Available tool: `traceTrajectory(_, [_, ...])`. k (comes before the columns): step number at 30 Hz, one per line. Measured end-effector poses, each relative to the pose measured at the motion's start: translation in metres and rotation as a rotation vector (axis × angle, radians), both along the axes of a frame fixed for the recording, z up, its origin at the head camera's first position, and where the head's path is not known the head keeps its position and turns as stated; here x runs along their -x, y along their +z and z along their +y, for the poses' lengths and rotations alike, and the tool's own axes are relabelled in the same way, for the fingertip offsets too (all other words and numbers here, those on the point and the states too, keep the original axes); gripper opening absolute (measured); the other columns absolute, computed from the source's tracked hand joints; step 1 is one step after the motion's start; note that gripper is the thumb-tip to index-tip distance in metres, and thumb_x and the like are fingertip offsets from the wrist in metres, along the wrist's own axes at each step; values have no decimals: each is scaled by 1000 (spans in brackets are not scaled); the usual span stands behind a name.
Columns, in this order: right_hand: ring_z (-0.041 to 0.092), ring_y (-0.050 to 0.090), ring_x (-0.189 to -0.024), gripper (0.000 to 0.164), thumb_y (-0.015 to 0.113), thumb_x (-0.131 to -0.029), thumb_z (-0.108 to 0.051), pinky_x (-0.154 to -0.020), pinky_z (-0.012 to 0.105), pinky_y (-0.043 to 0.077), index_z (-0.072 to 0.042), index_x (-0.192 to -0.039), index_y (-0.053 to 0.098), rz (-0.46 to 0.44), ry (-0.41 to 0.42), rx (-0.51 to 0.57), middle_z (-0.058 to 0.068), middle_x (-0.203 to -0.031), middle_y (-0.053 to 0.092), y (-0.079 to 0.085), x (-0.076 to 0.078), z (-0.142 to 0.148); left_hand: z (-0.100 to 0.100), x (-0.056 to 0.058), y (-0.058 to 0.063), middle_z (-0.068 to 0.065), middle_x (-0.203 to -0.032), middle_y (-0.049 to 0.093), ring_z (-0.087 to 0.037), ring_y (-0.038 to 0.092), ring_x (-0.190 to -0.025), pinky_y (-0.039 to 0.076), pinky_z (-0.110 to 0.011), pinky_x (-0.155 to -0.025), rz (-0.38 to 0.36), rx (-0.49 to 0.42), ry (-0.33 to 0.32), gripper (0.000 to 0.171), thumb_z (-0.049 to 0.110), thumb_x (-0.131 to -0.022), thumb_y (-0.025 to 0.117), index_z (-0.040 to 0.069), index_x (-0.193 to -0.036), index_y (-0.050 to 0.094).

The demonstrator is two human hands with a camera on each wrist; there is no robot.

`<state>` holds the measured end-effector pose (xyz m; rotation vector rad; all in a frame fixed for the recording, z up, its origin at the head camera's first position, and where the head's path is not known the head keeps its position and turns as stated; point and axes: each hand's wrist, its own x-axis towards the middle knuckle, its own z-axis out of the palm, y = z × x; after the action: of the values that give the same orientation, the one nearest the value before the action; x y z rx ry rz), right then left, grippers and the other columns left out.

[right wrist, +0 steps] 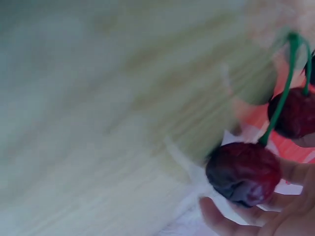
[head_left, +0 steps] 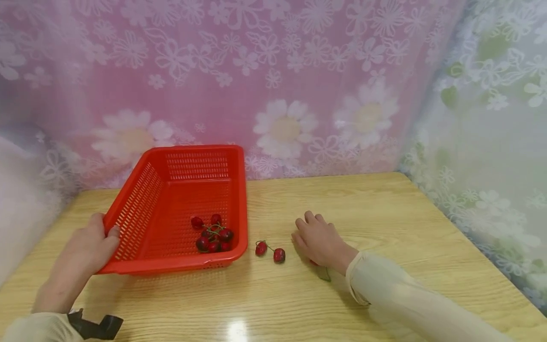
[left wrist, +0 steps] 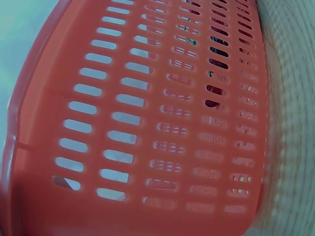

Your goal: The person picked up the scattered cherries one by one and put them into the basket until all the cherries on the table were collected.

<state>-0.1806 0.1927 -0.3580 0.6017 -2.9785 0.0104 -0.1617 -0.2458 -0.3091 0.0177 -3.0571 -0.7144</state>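
My left hand [head_left: 87,247] grips the left rim of a red plastic basket [head_left: 179,263], thumb on the inner side. In the left wrist view the slotted basket wall [left wrist: 162,123] fills most of the picture. Several dark red cherries [head_left: 202,244] with green stems lie in the basket's near right corner. My right hand [head_left: 322,242] is low over the table, fingers spread and slightly bent. Beneath its palm is a joined pair of cherries, largely hidden from the head view; the right wrist view shows one cherry [right wrist: 243,174] close before the fingers and another cherry [right wrist: 295,113] beside it.
Between basket and right hand, two stem-joined cherries [head_left: 279,255] lie on the wooden table [head_left: 427,256]. A pink flowered cloth [head_left: 205,85] hangs behind the table, and a pale flowered cloth [head_left: 491,142] at the right. A black strap [head_left: 96,327] is on the left wrist.
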Motion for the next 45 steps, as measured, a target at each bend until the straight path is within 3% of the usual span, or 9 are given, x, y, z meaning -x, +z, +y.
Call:
traceTrajectory(6, [31,51,-83,34,48,-92,-38,-56,46,53,-9,-109,54,-49,-60,-122,13,-104,52,-1,-13,-3,0,-1,-1,-16,-68,55,-22,50,-53,38,-32,-45,-2,-8,1,45,21,-94,35,-17,-118,31])
traceTrajectory(11, [28,46,-73,33,48,-92,-38,-43,35,49,-8,-102,52,-26,-66,-173,12,-92,48,-2,-22,-7,0,-2,0,-17,-70,55,-22,50,-54,38,-32,-45,-1,-3,4,45,20,-94,35,-17,-118,31])
traceTrajectory(17, [33,49,-76,44,43,-93,-46,-43,44,50,-6,-110,51,-41,-147,-233,18,-101,49,0,-33,-13,-1,-1,1,-17,-69,55,-21,50,-53,39,-33,-45,12,-14,-1,44,20,-94,34,-17,-117,31])
traceTrajectory(20, [35,50,-75,40,43,-95,-40,-46,39,50,-2,-107,50,17,-110,-300,22,-102,49,-1,-36,-14,-2,0,2,-18,-69,55,-21,51,-52,39,-32,-44,19,-19,-5,45,20,-94,34,-18,-117,31])
traceTrajectory(25, [29,42,-66,21,51,-91,-21,-50,29,43,0,-93,46,145,9,-439,17,-88,42,-9,-38,-11,0,0,2,-19,-71,55,-21,51,-53,39,-32,-45,11,-22,-9,45,20,-94,35,-18,-118,30])
traceTrajectory(29, [23,37,-62,19,54,-90,-17,-39,22,39,-1,-90,43,168,7,-384,13,-79,38,-15,-37,-11,-1,-1,0,-18,-70,54,-21,50,-53,38,-32,-45,11,-20,-13,44,19,-94,35,-18,-117,31])
traceTrajectory(36, [16,40,-51,16,55,-89,-13,-36,26,43,-4,-86,42,53,-45,-263,8,-69,42,-23,-36,-15,-5,-4,-4,-19,-69,54,-23,50,-54,38,-33,-46,25,1,-19,43,18,-94,36,-19,-115,32])
traceTrajectory(45, [10,38,-44,18,55,-87,-8,-34,25,43,-5,-77,40,143,13,-303,4,-58,38,-22,-29,-9,-5,0,-2,-19,-69,54,-23,50,-54,38,-33,-46,29,-2,-19,46,20,-94,35,-20,-117,30])
